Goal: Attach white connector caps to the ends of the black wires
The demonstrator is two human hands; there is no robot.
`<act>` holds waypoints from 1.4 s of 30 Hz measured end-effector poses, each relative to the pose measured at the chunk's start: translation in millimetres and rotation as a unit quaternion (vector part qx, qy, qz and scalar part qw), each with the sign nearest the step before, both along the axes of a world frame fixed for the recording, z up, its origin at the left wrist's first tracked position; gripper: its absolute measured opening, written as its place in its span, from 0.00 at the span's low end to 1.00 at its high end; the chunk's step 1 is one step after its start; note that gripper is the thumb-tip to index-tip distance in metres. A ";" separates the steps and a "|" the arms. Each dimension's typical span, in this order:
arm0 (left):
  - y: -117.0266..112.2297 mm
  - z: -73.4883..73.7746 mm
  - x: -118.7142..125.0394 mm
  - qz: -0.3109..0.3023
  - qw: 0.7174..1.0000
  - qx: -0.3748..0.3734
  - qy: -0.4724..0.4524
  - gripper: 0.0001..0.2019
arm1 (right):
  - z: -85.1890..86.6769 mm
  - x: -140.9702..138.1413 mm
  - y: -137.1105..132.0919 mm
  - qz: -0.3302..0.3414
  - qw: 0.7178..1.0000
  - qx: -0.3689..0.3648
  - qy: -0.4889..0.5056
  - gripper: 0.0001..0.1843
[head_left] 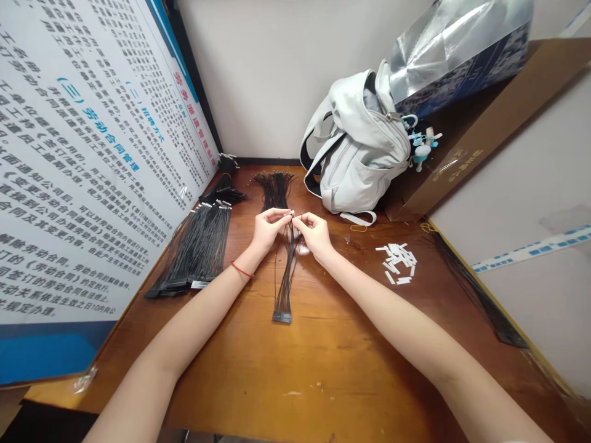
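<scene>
Slippage of thin black wires from left hand and right hand, fingers pinched on their tips above the connector block, through any slackened grip or tug

Here we go: the hands are tight together over the wooden worktop, with a hanging wire bundle dropping right between them. Going left, black wire bundles stand in the way, packed against the tilted display board. Straight ahead, a light grey backpack blocks the far corner. Going right, there's a passage over bare wood to the white plastic pieces, then a dark wire bundle along the wall.
</scene>
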State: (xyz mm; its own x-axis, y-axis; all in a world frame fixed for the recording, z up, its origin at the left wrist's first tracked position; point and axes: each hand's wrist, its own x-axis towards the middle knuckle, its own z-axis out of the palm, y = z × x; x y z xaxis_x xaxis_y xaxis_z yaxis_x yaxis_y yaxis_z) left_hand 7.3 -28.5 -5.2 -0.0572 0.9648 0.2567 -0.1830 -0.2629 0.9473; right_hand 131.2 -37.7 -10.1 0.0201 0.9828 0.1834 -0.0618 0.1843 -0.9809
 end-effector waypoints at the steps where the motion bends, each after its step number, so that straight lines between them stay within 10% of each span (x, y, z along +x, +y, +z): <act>1: 0.1 0.3 -0.2 -0.003 1.000 -0.004 -0.002 0.14 | 0.2 0.1 0.0 0.002 1.000 0.001 0.001 0.13; 42: 1.4 -0.5 0.9 -0.032 0.999 -0.022 0.029 0.13 | -7.3 1.4 3.3 -0.009 1.000 0.018 0.001 0.15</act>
